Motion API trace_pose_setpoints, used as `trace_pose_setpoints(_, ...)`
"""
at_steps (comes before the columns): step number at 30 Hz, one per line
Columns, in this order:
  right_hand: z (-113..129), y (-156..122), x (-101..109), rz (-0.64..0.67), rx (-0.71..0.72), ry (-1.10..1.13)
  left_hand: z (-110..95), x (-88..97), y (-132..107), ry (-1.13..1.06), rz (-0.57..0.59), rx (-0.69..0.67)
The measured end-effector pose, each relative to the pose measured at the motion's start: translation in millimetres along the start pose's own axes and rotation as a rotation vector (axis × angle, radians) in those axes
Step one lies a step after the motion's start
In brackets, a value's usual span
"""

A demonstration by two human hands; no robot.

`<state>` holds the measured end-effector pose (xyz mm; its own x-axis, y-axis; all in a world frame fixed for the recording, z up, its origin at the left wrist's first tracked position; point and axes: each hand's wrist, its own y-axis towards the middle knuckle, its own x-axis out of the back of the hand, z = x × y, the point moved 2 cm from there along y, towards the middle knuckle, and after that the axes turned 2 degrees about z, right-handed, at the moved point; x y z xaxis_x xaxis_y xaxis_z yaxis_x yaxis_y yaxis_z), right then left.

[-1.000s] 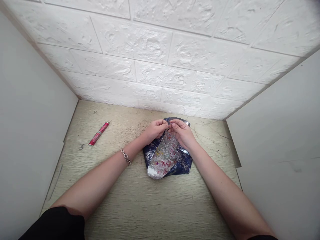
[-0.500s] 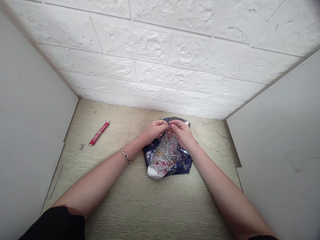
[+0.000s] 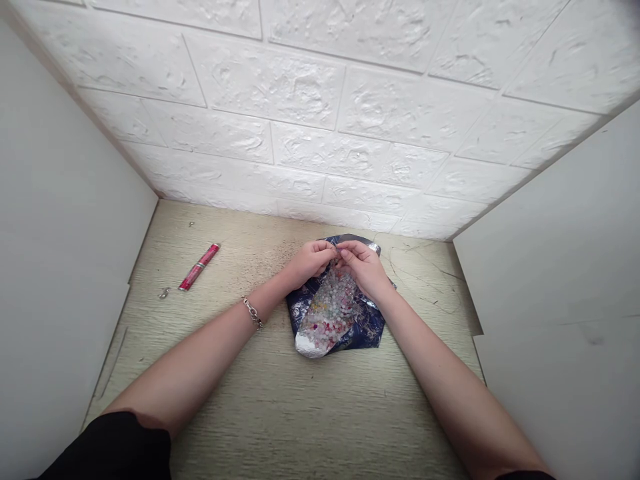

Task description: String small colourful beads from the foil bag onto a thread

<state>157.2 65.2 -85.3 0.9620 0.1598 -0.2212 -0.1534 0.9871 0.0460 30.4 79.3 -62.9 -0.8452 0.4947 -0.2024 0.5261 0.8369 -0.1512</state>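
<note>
A dark blue patterned pouch (image 3: 370, 327) lies open on the wooden table (image 3: 280, 413), with a heap of small pale and pink beads (image 3: 330, 313) on it. My left hand (image 3: 309, 260) and my right hand (image 3: 364, 265) meet just above the far end of the bead heap. Both hands have their fingertips pinched together on something tiny that I cannot make out. A silver bracelet (image 3: 251, 313) sits on my left wrist.
A red tube (image 3: 199, 267) lies at the left of the table, with a small metal clasp (image 3: 163, 293) beside it. Thin threads (image 3: 425, 273) trail at the right. White panels close in both sides, and a white brick-pattern wall stands behind.
</note>
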Motion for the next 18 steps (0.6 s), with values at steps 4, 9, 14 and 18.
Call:
trace_pose_setpoints(4,-1.3,0.0,0.7,0.002,0.003,-0.054,0.5,0.2,0.6,0.002,-0.005,0.002)
trace_pose_setpoints(9,-1.4,-0.2,-0.1,-0.002,0.016,-0.123,2.1,1.3,1.6,0.023,-0.007,-0.003)
trace_pose_setpoints(14,12.0,-0.8,1.5,-0.058,0.133,-0.408,2.8,3.3,1.6,0.025,0.006,-0.026)
trace_pose_setpoints(18,30.9,-4.7,0.9,-0.015,0.362,-0.89,4.4,4.4,2.2,0.023,0.012,-0.031)
